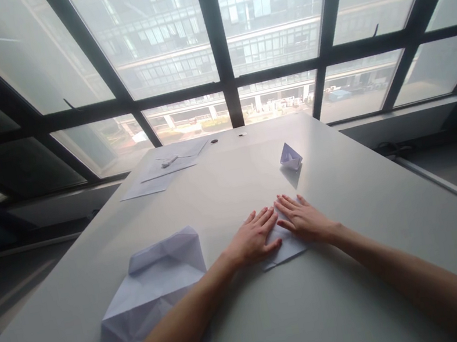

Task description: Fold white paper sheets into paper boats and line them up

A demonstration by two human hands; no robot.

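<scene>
one folded paper point(289, 249) lies on the white table point(366, 300), a little right of centre in the lower half of the frame; it looks very light and thin, likely stiffer where layers stack, easy to crease or tear and apt to slide on the smooth top; the best hold is probably its bare lower edge, lightly, near a corner; it is plain white, roughly triangular as far as it shows, narrowing upward between the hands, with a loose-looking edge at its lower left; the left hand point(252, 239) and right hand point(303, 219) rest palm-down on its sides, fingers straight and slightly spread, thumbs reaching inward, pinching nothing; above right stands a small boat-like paper shape point(290, 157); at lower left lies a large creased sheet point(156, 290)
</scene>
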